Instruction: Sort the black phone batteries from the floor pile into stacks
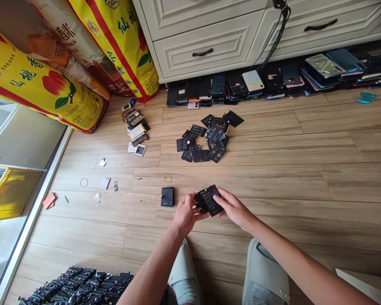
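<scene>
My left hand (186, 214) and my right hand (233, 207) meet above the wooden floor, holding black phone batteries between them. One flat battery (211, 200) lies tilted across the fingers of my right hand, and a second (200, 202) sits partly behind it against my left fingers. Just left of my hands, a single black battery (167, 196) lies on the floor. Farther ahead is a loose pile of black batteries (203, 140). Many more batteries lie packed in rows (79, 288) at the bottom left.
Phones stand in a long row (257, 82) beneath a white drawer cabinet (203, 53). Yellow printed sacks (41, 80) lean at the upper left. A stack of small cards and phone parts (136, 127) lies left of the pile, with rubber bands (84, 182) and scraps nearby.
</scene>
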Available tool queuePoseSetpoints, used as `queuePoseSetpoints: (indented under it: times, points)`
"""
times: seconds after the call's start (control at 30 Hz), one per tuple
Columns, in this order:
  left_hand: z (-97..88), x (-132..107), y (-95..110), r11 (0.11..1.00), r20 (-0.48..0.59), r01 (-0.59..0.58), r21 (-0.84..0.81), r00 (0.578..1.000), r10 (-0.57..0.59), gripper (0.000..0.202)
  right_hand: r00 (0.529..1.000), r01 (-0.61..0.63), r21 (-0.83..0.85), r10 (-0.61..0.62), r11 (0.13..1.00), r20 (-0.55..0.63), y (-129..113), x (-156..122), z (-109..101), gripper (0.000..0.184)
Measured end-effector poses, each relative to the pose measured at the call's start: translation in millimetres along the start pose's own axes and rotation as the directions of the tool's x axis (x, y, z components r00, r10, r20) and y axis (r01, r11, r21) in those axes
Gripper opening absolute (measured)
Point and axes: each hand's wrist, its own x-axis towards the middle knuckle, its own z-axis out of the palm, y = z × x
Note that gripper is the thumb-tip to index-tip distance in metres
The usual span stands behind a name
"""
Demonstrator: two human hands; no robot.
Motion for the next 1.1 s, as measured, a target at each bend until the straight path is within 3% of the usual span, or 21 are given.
queuePoseSetpoints:
  times: [0.27, 0.57, 0.83, 1.1]
  points:
    - [5.4, -2.2, -1.6, 0.994, -0.032, -0.081, 0.074, 0.996, 0.084, 0.06, 1.0, -0.015, 0.012, 0.015, 1.0, -0.003, -1.2, 0.5, 1.8, 0.048]
    - [2.6, 8.8, -16.3, 0.896, -0.059, -0.317, 0.311, 0.934, 0.352, 0.063, 0.999, -0.029, 0.019, 0.029, 0.999, 0.022, -8.6, -0.3, 5.0, 0.044]
    - [-2.1, 13.0, -17.3, 0.955, -0.022, -0.223, 0.195, 0.973, 0.232, 0.069, 1.0, -0.011, -0.003, 0.011, 1.0, 0.002, -4.8, 0.8, 4.2, 0.042]
    - [-2.0, 9.9, -15.0, 0.987, 0.026, -0.159, 0.016, 0.987, 0.158, 0.072, 0.994, 0.098, -0.098, -0.102, 0.99, -0.036, 5.2, 6.2, -3.4, 0.042]
